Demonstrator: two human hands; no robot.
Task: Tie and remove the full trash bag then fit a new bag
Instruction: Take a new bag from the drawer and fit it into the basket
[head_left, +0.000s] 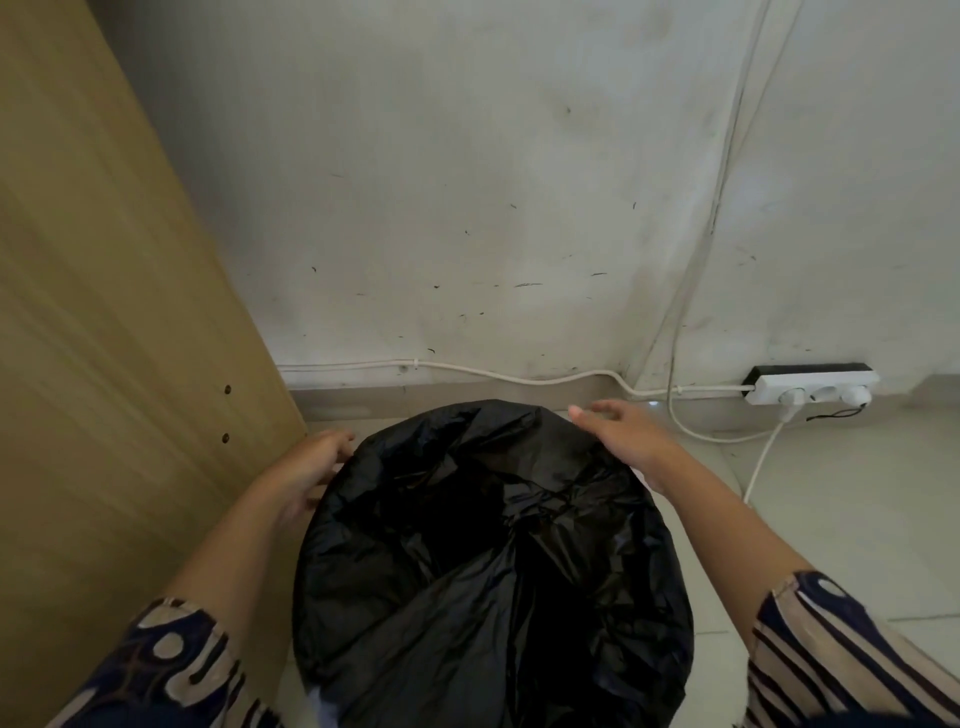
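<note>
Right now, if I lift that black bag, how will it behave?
The black bag looks thin and crinkled, so it will probably flop and sag. Its glossy film may slip through the hands. Weight is hard to judge, since its contents are hidden.

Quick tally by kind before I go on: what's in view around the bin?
Hands: 2, left hand and right hand
Black trash bag: 1
Power strip: 1
Wooden panel: 1
Total: 5
</note>
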